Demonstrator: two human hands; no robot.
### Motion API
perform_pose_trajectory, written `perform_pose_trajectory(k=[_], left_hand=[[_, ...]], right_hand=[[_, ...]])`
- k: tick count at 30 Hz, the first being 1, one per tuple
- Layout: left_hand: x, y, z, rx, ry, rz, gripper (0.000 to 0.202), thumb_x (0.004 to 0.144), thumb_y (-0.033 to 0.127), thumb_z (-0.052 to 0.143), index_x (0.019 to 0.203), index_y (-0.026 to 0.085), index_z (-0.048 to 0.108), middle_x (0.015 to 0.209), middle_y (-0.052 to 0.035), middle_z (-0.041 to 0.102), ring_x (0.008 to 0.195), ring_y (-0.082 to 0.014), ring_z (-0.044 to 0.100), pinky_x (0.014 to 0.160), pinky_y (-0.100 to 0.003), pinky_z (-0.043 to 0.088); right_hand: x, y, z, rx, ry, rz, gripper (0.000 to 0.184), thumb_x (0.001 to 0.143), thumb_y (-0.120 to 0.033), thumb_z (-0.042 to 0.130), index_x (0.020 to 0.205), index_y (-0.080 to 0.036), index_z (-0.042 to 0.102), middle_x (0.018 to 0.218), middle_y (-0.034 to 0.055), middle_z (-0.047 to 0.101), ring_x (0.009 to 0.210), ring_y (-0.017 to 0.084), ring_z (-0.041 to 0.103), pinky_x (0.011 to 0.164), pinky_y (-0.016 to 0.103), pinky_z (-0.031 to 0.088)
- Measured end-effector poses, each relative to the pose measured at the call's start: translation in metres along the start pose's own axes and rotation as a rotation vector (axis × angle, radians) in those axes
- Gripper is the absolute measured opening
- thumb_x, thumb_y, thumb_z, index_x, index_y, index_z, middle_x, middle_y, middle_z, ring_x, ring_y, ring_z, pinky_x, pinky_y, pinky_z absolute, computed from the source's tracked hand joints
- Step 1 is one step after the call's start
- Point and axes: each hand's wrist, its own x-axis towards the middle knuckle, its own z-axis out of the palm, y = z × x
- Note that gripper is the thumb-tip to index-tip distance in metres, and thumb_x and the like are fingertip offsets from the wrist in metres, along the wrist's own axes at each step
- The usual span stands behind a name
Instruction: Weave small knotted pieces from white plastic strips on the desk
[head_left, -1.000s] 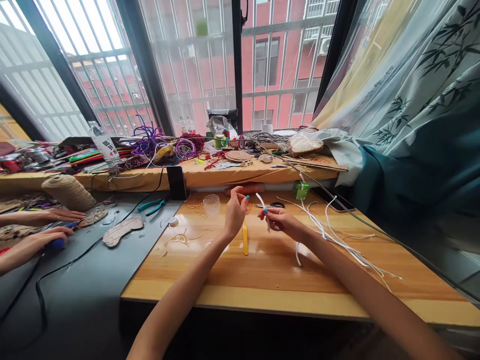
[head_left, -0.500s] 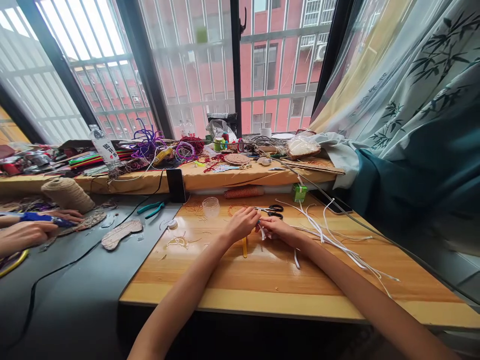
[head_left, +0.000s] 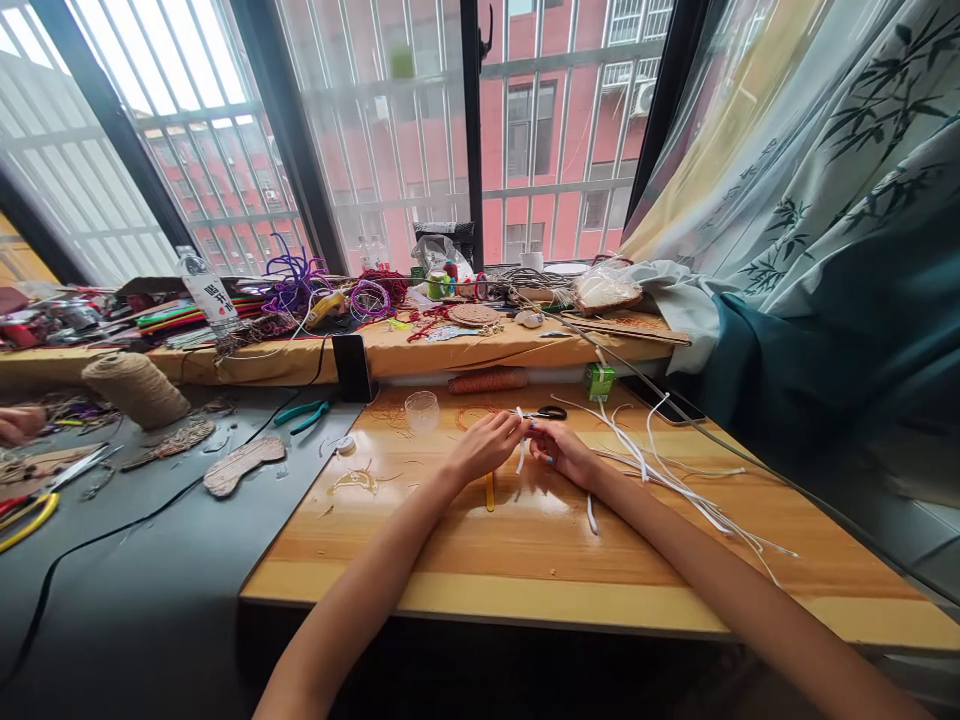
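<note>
My left hand (head_left: 489,446) is closed, its fingertips pinching a short white cord (head_left: 520,460). One end of the cord shows above the fingers and the other hangs below them. My right hand (head_left: 561,452) is just to the right, fingers loosely curled and thumb apart from the index finger. Its index tip is close to the cord; whether they touch I cannot tell. Black-handled scissors (head_left: 553,412) lie behind both hands, partly covered. A yellow stick (head_left: 490,492) lies beneath my left wrist, and a white cord piece (head_left: 592,515) lies beside my right wrist.
Several long white cords (head_left: 675,490) spread over the table's right side. A clear cup (head_left: 422,411), a green box (head_left: 599,382) and a phone (head_left: 664,398) stand or lie further back. At left are teal pliers (head_left: 304,416), a twine spool (head_left: 136,390) and a co-worker's hand (head_left: 21,424).
My right hand has drawn slightly right, its fingers loosening from the cord. The white cord now shows above my left fingers. The co-worker's hands have moved left, uncovering yellow-handled scissors.
</note>
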Motion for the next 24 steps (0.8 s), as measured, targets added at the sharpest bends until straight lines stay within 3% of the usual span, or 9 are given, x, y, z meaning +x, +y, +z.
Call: perform_pose_trajectory(k=[13, 24], left_hand=[[0.0019, 0.0038, 0.0027, 0.004, 0.039, 0.093, 0.025, 0.085, 0.014, 0.026, 0.102, 0.013, 0.043, 0.097, -0.0075, 0.053, 0.092, -0.0161, 0.047, 0.077, -0.027, 0.039], [0.0005, 0.0024, 0.0014, 0.084, 0.045, 0.140, 0.020, 0.084, 0.014, 0.029, 0.095, 0.016, 0.046, 0.091, -0.0059, 0.052, 0.081, -0.0147, 0.048, 0.069, -0.026, 0.040]], right_hand=[[0.0014, 0.0027, 0.0003, -0.015, -0.030, -0.102, 0.018, 0.062, -0.029, 0.062, 0.072, -0.013, 0.058, 0.057, -0.0036, 0.049, 0.040, 0.002, 0.036, 0.037, 0.017, 0.026], [-0.0006, 0.0026, 0.0045, -0.001, 0.051, -0.110, 0.022, 0.060, -0.028, 0.063, 0.074, -0.015, 0.054, 0.057, -0.0045, 0.050, 0.039, 0.002, 0.037, 0.037, 0.016, 0.028]])
